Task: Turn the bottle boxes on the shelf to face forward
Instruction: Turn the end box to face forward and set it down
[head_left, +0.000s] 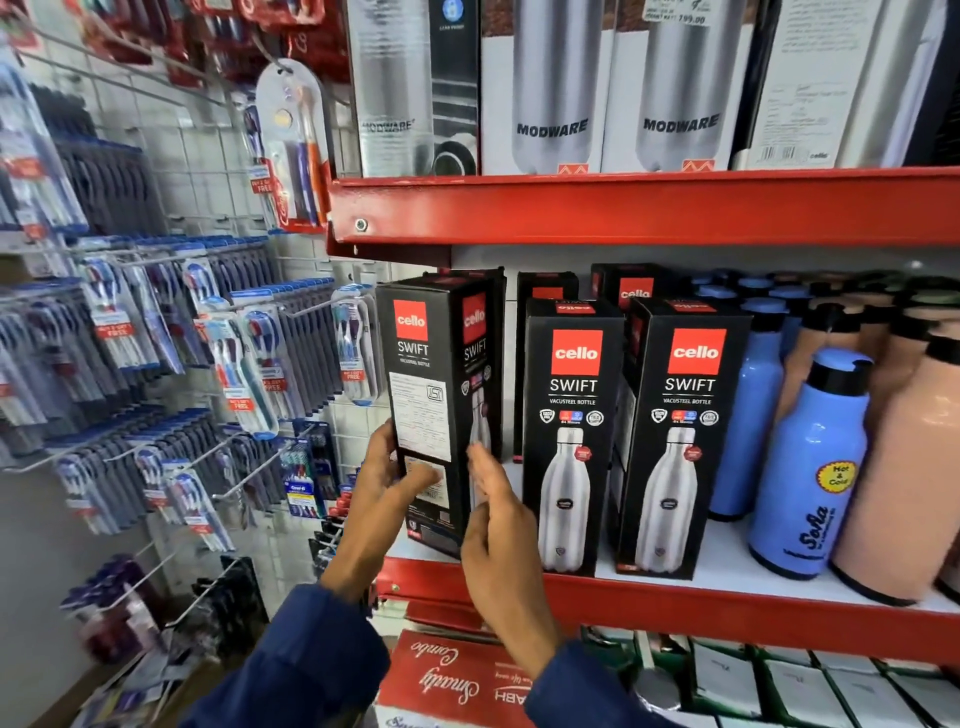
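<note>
Three black "cello SWIFT" bottle boxes stand at the front of the red-edged shelf (675, 608). The leftmost box (436, 364) is turned at an angle, so its label side and a corner show. My left hand (384, 483) grips its lower left side, thumb across the label face. My right hand (496, 525) lies with flat, spread fingers against its lower right face. The middle box (571, 441) and the right box (685, 441) show their bottle pictures to the front. More black boxes (628, 286) stand behind them.
Blue bottles (810, 467) and peach bottles (904, 493) fill the shelf's right end. Modware boxes (550, 88) stand on the shelf above. Toothbrush packs (249, 364) hang on wire hooks at the left. Red cartons (447, 680) lie on the shelf below.
</note>
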